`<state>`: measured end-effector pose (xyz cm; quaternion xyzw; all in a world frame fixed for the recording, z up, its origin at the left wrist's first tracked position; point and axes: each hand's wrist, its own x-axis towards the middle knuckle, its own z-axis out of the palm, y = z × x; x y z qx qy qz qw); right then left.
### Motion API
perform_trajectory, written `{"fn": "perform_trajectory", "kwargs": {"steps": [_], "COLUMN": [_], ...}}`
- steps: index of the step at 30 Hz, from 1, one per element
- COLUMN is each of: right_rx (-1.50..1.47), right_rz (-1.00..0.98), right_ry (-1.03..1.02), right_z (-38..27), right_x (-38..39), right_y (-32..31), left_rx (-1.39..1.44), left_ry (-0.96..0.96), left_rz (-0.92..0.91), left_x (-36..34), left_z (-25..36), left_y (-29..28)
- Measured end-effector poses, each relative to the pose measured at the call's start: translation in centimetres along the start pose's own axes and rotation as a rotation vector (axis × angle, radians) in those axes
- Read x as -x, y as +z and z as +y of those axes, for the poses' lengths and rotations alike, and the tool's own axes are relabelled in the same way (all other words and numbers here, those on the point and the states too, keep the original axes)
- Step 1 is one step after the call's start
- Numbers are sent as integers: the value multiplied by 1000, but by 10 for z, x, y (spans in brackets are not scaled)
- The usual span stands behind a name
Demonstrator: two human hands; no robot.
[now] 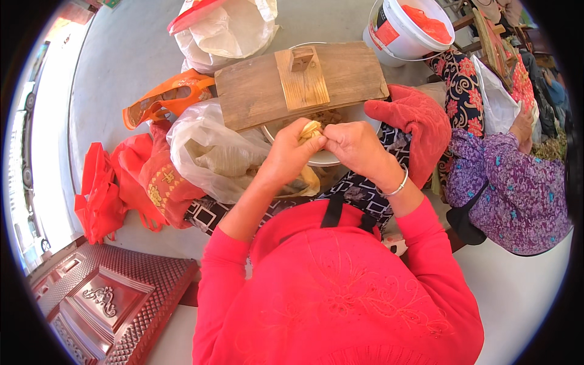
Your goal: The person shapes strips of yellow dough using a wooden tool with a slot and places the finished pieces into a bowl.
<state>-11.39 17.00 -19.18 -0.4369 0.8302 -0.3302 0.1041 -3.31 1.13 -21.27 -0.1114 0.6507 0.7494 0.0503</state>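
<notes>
Both my hands meet over a metal basin [322, 159] on my lap. My left hand [285, 152] is closed around a small pale-yellow, layered piece [311, 129], whose exact kind I cannot make out. Close against it, my right hand [358, 145] is pinched shut; whatever its fingertips hold is hidden. A wooden board [255, 91] with a pale crosspiece [298, 82] and a small block lies across the basin's far side. Brownish bits [325, 117] show in the basin beneath the board's near edge.
A clear plastic bag [210, 152] sits left of the basin, beside orange [176, 91] and red bags [97, 188]. A white sack [228, 33] and a white bucket [395, 33] stand beyond the board. At right sits another person in purple patterned clothing [511, 188].
</notes>
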Motion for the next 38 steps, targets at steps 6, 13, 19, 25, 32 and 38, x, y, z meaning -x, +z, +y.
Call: {"fn": "perform_trajectory", "kwargs": {"steps": [6,13,19,25,32,38], "right_rx": [-19,134,254,53,-1113,-1244], "right_rz": [-182,157,304,314,-280,278], "right_ry": [-41,-82,-112,57,389,452], "right_z": [-6,-8,-3,18,-58,-38], "right_x": [17,14,6,-7,32,19], "right_y": [-11,4,31,3,-16,-4], "left_rx": [77,-80,199,62,-175,55], "left_ry": [-154,-196,-409,-385,-34,111], "left_rz": [-67,-103,-208,-329,-238,-99], "left_x": [21,24,7,8,2,25], "left_z": [-13,-42,-31,19,42,29], "left_y": [-11,-1,19,-10,-19,25]}}
